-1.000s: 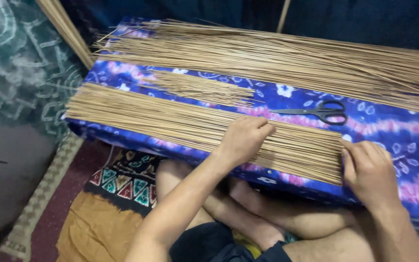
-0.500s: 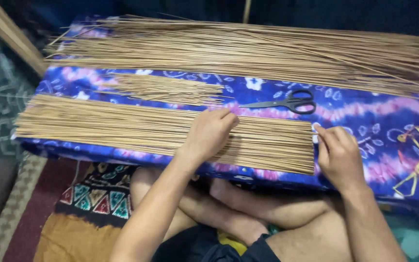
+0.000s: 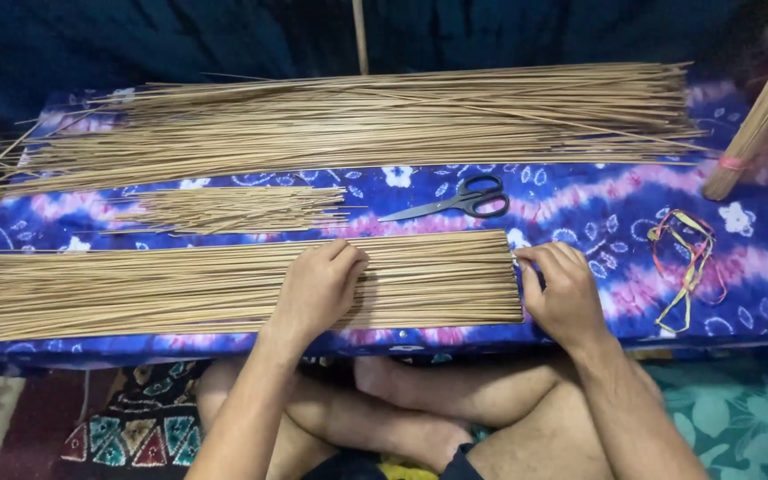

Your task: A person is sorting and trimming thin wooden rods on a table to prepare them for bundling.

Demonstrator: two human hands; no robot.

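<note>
Pressing down flat with the left hand [image 3: 317, 289] on the near row of thin tan sticks [image 3: 180, 284], fingers spread loose and open across the top, palm pinning rather than gripping. Nudging the cut ends with the right hand [image 3: 566, 293], fingers half curled and resting against the tips at the row's right edge, closing around nothing. Lying side by side along the front edge of the blue and purple patterned cloth [image 3: 580, 200], just above the crossed legs. Looking very light and springy, each stick stiff enough along its length yet likely snapping if bent sharply, and rolling easily sideways; probably best handled as a bunch, clasped around the middle, or squared up by pushing on the ends. Sitting just beyond: a shorter heap of sticks [image 3: 233, 209], black scissors [image 3: 455, 200] and a long loose pile [image 3: 384, 116] at the back. Lying to the right: coloured bands [image 3: 686, 258] and a tied bundle [image 3: 762, 124].
</note>
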